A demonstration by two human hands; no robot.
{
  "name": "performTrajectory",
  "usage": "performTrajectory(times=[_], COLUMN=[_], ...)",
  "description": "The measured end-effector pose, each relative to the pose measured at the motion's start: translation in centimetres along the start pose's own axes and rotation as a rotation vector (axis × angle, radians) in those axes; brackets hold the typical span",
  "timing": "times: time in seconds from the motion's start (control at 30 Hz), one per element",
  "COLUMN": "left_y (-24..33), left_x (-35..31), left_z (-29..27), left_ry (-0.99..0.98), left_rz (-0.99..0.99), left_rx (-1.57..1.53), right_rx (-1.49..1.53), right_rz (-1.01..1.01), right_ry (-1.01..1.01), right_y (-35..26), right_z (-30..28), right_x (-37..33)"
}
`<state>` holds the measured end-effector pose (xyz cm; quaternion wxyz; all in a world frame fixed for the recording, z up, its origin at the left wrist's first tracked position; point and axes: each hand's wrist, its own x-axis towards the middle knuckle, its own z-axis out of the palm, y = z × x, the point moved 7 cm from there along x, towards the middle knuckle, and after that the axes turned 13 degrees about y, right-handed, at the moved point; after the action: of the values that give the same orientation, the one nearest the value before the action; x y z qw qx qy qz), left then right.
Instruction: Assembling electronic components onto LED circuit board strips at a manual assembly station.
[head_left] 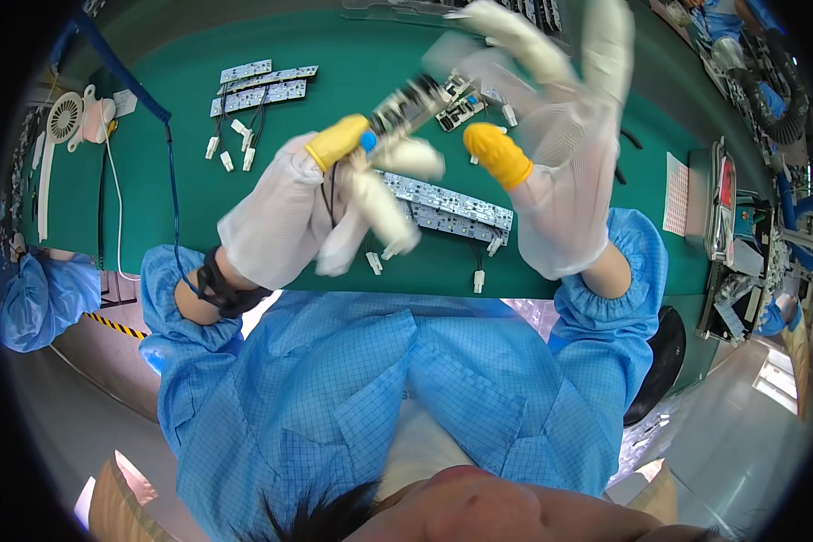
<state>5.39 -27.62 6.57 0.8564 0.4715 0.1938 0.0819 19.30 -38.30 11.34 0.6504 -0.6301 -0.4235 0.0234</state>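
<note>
My left hand (339, 185), in a white glove with a yellow cot on the thumb, grips a small circuit board (405, 110). The board is tilted up and blurred, with a blue round part near the thumb and dark wires hanging below. My right hand (565, 149), gloved alike, is raised with its fingers stretched out and nothing visible in them; its fingertips are smeared by motion. Between the hands lies another small circuit board (462, 110). LED strip boards (452, 206) with wires and white plugs lie below the hands.
More LED strip boards (262, 94) with white plugs lie at the far left of the green mat (176, 185). A small fan (79, 117) stands at the left edge. A coiled blue cord (122, 72) runs down to my left wrist. At right are a printed sheet (676, 194) and a clear tray (721, 203).
</note>
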Motion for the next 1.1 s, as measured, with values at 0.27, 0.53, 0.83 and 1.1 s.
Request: performTrajectory(times=[0.27, 0.53, 0.83, 1.1], left_y=[2.3, 3.3, 2.4, 1.7], left_x=[0.6, 0.4, 0.4, 1.1], left_z=[-0.5, 2.2, 0.8, -0.1], left_ry=[0.391, 0.202, 0.097, 0.036], left_rz=[0.433, 0.492, 0.481, 0.327], left_rx=[0.861, 0.415, 0.406, 0.641], right_rx=[-0.395, -0.794, -0.145, 0.068], right_rz=[-0.19, -0.013, -0.685, 0.191], right_ry=[0.084, 0.016, -0.284, -0.459], right_y=[1.1, -0.3, -3.3, 0.2], right_z=[0.6, 2.2, 2.6, 1.5], right_x=[0.5, 1.7, 3.4, 2.5])
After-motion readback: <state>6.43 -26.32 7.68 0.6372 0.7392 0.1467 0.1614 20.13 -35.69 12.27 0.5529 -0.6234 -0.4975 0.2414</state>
